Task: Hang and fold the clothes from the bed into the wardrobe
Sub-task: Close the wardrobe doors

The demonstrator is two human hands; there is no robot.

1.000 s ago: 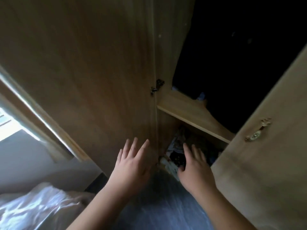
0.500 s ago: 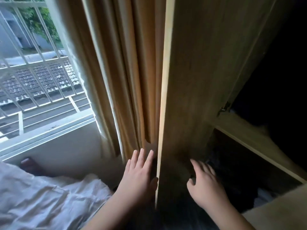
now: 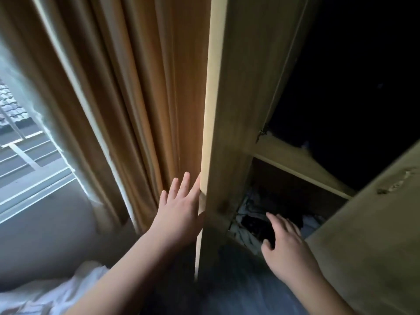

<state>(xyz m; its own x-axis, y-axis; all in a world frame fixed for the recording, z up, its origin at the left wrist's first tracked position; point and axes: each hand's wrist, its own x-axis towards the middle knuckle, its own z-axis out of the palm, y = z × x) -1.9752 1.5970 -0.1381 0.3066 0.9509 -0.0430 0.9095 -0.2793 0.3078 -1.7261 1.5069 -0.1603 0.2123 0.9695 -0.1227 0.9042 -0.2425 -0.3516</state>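
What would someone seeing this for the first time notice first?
The tall wooden wardrobe door standing open, edge-on down the middle, with the left hand flat against its edge. To its left hangs a tan curtain beside a bright window. To its right, the right hand reaches with spread fingers toward jumbled clothes in the dark lower compartment under a shelf.

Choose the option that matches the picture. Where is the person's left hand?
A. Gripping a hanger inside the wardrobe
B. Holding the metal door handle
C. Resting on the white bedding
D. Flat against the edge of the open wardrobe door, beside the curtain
D: the left hand, fingers straight, lies along the pale edge of the wardrobe door, next to the curtain; it holds nothing.
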